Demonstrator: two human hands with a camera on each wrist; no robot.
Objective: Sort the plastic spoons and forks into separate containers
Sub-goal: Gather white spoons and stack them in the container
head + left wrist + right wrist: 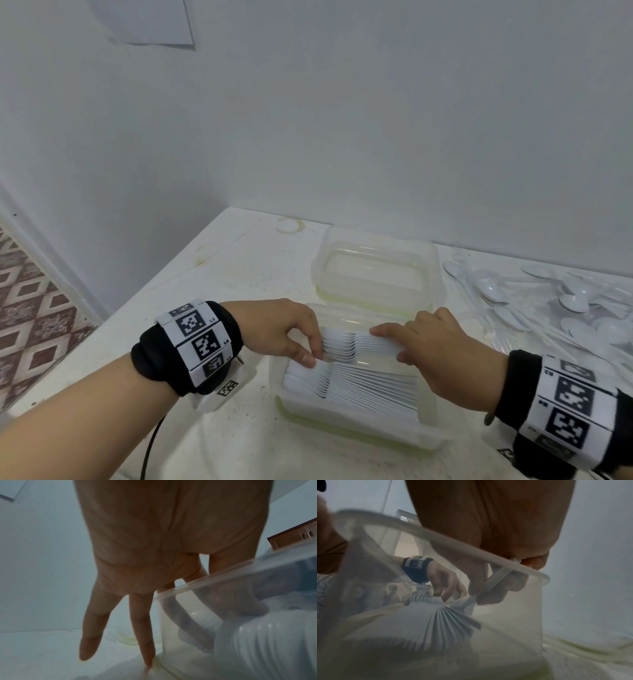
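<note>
At lower centre, your left hand (pixel 286 330) and right hand (pixel 442 356) pinch a nested spoon stack (pixel 359 344) in the near container (pixel 352 435); next, seat it.

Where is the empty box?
In the head view, the empty box sits on the table by the wall, behind the spoon box, left of the loose cutlery pile.

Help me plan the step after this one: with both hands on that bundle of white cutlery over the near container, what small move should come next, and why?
Probably lower the held bundle into the near container beside the nested stack and let go. The left hand and right hand hold its two ends just above the box, and the loose pile remains unsorted.
</note>
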